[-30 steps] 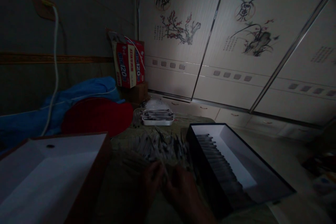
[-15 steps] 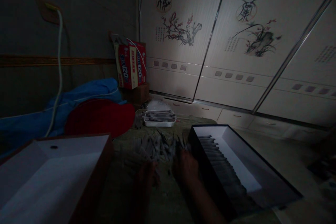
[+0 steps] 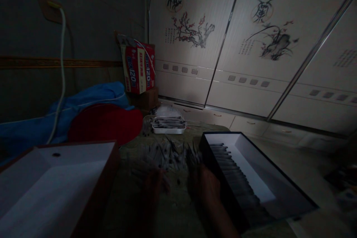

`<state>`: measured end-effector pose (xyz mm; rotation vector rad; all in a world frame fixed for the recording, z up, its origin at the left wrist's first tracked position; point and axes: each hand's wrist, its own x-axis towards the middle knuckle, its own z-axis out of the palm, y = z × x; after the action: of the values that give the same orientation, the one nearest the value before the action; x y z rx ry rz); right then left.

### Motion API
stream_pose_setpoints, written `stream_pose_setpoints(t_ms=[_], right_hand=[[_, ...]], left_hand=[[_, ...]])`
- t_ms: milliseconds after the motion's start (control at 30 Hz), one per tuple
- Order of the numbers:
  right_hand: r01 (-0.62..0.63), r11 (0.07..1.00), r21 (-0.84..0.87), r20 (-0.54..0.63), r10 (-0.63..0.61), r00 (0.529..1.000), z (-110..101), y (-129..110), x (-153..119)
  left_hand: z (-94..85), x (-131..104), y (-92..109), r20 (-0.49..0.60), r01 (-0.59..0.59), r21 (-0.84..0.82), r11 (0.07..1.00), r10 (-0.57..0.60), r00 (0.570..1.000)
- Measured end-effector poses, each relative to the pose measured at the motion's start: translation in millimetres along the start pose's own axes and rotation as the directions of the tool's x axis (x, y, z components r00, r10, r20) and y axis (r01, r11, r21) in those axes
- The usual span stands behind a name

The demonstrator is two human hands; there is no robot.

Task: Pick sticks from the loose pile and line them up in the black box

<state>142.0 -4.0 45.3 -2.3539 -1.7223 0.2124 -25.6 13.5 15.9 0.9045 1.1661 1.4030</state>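
Note:
A heap of thin, pen-like sticks (image 3: 167, 154), some clear and some dark, lies on the greenish table between two boxes. My left hand (image 3: 154, 183) is at the near left side of the heap, its fingers curled in deep shadow; whatever they hold cannot be made out. Close to the dark box's left wall, my right hand (image 3: 209, 184) is closed, with dark pointed sticks (image 3: 193, 154) just beyond its fingers. Whether it grips any of them is hidden. Inside the dark box (image 3: 275, 169), similar sticks (image 3: 235, 173) lie side by side in a long row.
On the left stands a red-brown box (image 3: 111, 163) with a white inside. A white tray (image 3: 169, 131) of sticks sits at the table's far end. Red cloth (image 3: 104, 123), blue cloth (image 3: 95, 96), a printed carton (image 3: 139, 68) and a hanging white cable (image 3: 63, 63) are behind.
My right hand has moved right and a little nearer to me, away from the heap toward the dark box. My left hand has shifted slightly left.

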Motion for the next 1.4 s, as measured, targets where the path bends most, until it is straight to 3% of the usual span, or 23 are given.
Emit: stream_pose_setpoints(t_ms=[100,233,400,567,900,1067,1200,1300,1400], right_hand=[[0.07,0.974,0.217,-0.114,-0.046,0.992,-2,7,-15],[0.243,0.77,0.59,-0.329,-0.046,0.943,2,15,-38],[0.336,0.716,0.611,-0.493,0.011,0.87,12,10,-63],[0.427,0.691,0.583,-0.588,-0.003,0.809,20,-2,-70],[0.427,0.705,0.565,-0.574,-0.035,0.818,23,0,-71],[0.382,0.724,0.574,-0.552,-0.003,0.834,24,-1,-71],[0.401,0.664,0.632,-0.458,-0.098,0.884,22,-1,-68],[0.4,0.588,0.703,-0.364,-0.185,0.913,15,-4,-67],[0.361,0.586,0.726,-0.334,-0.158,0.929,7,-7,-61]], left_hand=[[1.4,-1,3,0.002,0.047,-0.165,0.985,-0.048,0.999],[-1.3,4,-4,0.026,0.132,-0.406,0.904,-0.133,0.991],[-8.2,13,-18,0.026,0.189,-0.586,0.788,-0.215,0.976],[-7.5,12,-13,0.039,0.216,-0.611,0.762,-0.243,0.969],[-5.4,10,-6,0.005,0.174,-0.559,0.811,-0.206,0.978],[0.1,3,3,0.041,0.183,-0.389,0.903,-0.181,0.983],[8.6,-10,1,0.161,0.244,-0.235,0.941,-0.209,0.964],[11.3,-12,-7,0.276,0.351,-0.279,0.894,-0.276,0.921],[6.0,-5,-14,0.251,0.421,-0.483,0.768,-0.339,0.907]])
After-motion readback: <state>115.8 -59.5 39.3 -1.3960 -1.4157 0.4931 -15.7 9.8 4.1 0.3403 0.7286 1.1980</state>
